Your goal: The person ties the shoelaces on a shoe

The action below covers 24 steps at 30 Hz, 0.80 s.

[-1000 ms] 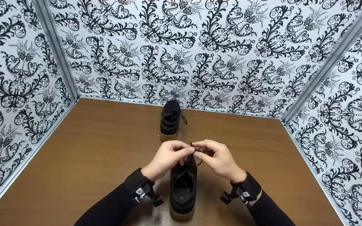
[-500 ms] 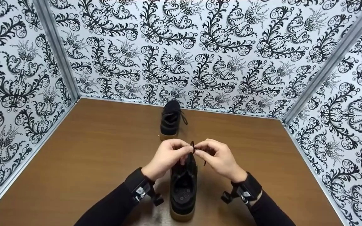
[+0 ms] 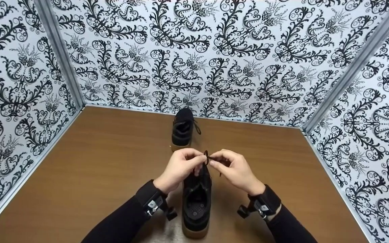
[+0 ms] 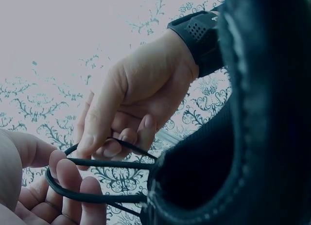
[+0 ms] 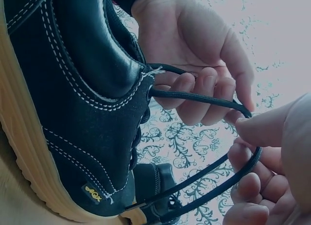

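A black low shoe (image 3: 196,224) with a tan sole stands at the near middle of the table, heel toward me. Above its toe end, my left hand (image 3: 178,170) pinches the black shoelace (image 5: 197,97) between thumb and fingers. Facing it, my right hand (image 3: 236,171) pinches the lace too, its other fingers curled inward. A small lace loop (image 3: 206,158) stands between the two sets of fingertips. In the left wrist view, strands run from the shoe's eyelets to both hands. The exact crossing of the strands is partly hidden by fingers.
A second black shoe (image 3: 182,133) stands farther back with its lace hanging at the right side. Patterned panels (image 3: 194,60) border the brown table (image 3: 120,155) at the back and both sides. Each wrist wears a strap with a small camera.
My fingertips have parted slightly, the left ones moving a little up and left. The lace loop between them stands out larger. Both shoes stay in place.
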Tool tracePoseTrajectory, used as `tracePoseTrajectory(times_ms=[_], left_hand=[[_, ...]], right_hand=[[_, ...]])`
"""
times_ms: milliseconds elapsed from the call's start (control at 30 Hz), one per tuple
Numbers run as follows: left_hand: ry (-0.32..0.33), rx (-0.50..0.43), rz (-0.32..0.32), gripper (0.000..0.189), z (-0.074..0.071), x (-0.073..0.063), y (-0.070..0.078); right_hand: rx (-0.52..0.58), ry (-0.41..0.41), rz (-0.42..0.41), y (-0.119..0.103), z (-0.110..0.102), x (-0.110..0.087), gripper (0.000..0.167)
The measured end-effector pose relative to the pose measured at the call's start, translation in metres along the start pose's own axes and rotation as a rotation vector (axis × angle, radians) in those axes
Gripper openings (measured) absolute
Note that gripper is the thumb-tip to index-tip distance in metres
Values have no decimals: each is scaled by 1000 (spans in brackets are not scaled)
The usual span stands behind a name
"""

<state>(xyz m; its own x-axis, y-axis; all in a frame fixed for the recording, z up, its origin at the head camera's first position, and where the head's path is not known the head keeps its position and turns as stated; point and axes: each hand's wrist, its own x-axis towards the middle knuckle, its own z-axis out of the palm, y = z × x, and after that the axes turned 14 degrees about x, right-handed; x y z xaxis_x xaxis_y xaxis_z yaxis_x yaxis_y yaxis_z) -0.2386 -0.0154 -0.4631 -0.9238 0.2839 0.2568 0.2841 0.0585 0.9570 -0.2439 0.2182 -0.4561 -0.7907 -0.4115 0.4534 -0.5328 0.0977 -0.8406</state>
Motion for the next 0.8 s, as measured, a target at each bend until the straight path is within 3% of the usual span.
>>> tracePoseTrajectory(times_ms=[467,700,800], left_hand=[[13,34,-27,21,-8,4,-15],[9,147,-83,14,-14,2,-14],[4,196,-70,14,-17,-1,-11]], right_hand=[[-47,7,57,7,-1,1,6],[-139,-41,185,9,-3,1,8],[-192,-99,264,8,-2,2,16]])
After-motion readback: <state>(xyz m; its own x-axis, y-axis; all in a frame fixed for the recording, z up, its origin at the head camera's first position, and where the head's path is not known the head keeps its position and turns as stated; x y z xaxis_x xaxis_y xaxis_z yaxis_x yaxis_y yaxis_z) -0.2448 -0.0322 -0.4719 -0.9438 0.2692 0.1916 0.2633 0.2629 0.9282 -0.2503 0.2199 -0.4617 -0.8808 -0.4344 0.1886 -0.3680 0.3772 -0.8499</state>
